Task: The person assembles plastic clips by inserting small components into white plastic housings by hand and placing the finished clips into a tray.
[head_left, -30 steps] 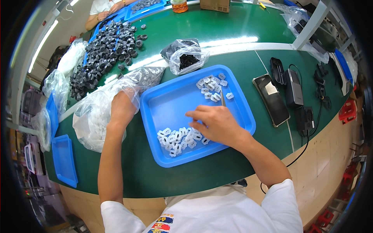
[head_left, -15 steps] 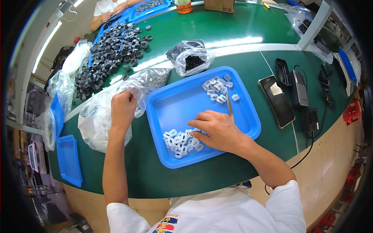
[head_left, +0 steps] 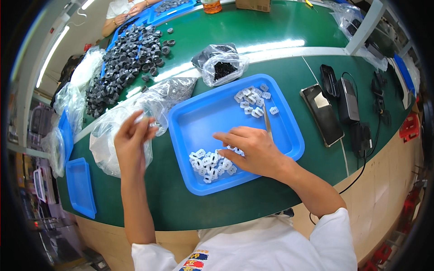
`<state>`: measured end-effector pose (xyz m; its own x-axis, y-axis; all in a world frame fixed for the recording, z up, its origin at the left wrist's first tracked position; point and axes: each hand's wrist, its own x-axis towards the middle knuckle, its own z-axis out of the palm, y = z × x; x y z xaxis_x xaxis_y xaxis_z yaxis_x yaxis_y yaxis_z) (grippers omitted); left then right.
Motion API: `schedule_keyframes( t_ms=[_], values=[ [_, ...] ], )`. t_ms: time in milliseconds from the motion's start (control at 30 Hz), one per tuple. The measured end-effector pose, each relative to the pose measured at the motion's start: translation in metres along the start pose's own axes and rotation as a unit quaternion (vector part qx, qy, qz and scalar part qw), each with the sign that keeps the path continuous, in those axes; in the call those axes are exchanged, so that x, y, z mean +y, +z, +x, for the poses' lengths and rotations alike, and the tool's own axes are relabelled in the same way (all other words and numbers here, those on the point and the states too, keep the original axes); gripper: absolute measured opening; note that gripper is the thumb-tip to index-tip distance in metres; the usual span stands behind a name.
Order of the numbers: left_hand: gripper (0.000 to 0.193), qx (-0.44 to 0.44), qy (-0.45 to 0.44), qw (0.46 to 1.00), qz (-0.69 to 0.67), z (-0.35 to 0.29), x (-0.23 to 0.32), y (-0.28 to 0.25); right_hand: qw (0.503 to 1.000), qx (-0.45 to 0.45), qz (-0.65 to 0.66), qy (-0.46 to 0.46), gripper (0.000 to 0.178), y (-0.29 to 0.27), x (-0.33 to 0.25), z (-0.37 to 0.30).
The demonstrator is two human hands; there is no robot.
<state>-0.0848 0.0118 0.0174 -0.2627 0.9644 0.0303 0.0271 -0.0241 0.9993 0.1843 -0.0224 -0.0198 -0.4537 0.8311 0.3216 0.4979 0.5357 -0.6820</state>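
My left hand [head_left: 132, 140] is raised over a clear plastic bag with white contents [head_left: 106, 149], its fingers bent and slightly blurred. A tiny shiny piece [head_left: 155, 124] shows at its fingertips; its kind is unclear. My right hand [head_left: 255, 151] is over the blue tray [head_left: 181, 169], thumb and forefinger apart above white plastic pieces with slots [head_left: 210, 165]. Slim metal tweezers [head_left: 267, 121] stick out from beneath this hand, pointing away; their lower end is hidden, seemingly tucked in the palm. More white pieces [head_left: 250, 99] lie in the tray's far right corner.
Behind the tray are a clear bag of small greyish parts [head_left: 178, 90] and a bag of black bits [head_left: 224, 70]. Dark grey caps [head_left: 129, 63] are heaped far left. A phone [head_left: 322, 115] and a cabled device [head_left: 347, 101] lie right. A co-worker's hand [head_left: 137, 8] shows beyond.
My left hand has come away from the edge of the clear bag, drawing back a little toward me and left with a tiny shiny piece. The right hand has barely moved.
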Motion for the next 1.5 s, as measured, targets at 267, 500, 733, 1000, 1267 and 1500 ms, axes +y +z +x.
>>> schedule_keyframes(
  t_ms=[267, 500, 733, 1000, 1267, 1500],
  values=[
    [0.035, -0.159, -0.149, 0.964, -0.153, -0.081, 0.002, 0.05, 0.979, 0.101, 0.128, -0.125, 0.042, 0.003, -0.021, 0.002],
    [0.037, -0.163, -0.177, 0.956, -0.166, -0.093, -0.003, 0.06, 0.963, 0.168, 0.114, -0.177, 0.031, 0.012, -0.019, 0.0],
    [0.031, -0.176, -0.085, 0.98, -0.034, -0.078, -0.006, 0.048, 0.97, 0.179, 0.088, -0.138, 0.018, 0.002, -0.013, 0.001],
    [0.034, -0.24, 0.263, 0.802, 0.48, -0.061, -0.006, 0.041, 0.973, 0.107, 0.197, 0.049, 0.013, 0.003, -0.007, 0.002],
    [0.035, -0.31, 0.273, 0.759, 0.504, -0.056, -0.003, 0.04, 0.965, 0.05, 0.236, 0.102, 0.013, -0.002, -0.007, 0.003],
    [0.037, -0.303, 0.233, 0.801, 0.46, -0.057, -0.009, 0.043, 0.965, 0.025, 0.245, 0.089, 0.011, 0.001, -0.003, 0.003]
  ],
)
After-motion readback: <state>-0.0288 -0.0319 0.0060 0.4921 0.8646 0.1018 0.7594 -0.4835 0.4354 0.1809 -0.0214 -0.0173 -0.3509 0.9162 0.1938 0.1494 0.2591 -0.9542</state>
